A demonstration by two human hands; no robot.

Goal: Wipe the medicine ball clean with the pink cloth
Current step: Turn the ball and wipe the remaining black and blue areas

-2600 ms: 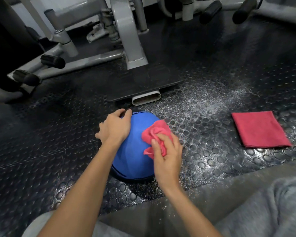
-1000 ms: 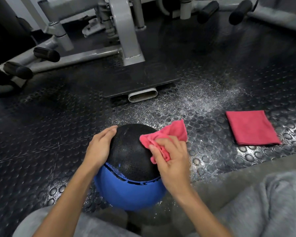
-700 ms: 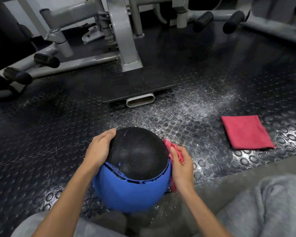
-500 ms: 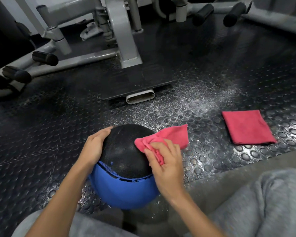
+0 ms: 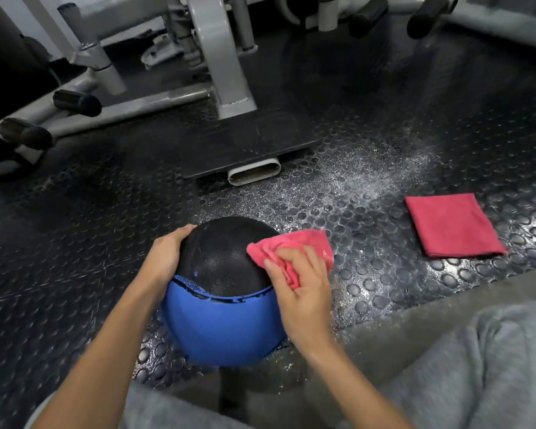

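Mid-wipe: your right hand pinches the bunched pink cloth against the black upper right of the medicine ball, low centre of frame. Your left hand cups its left side, fingers curled over (steadying, likely) — next, roll the ball so the cloth reaches the blue half.

Black studded rubber floor, white-dusted beyond the right hand. On it: medicine ball beside the left hand; folded red cloth well right of both; grey machine base beyond.
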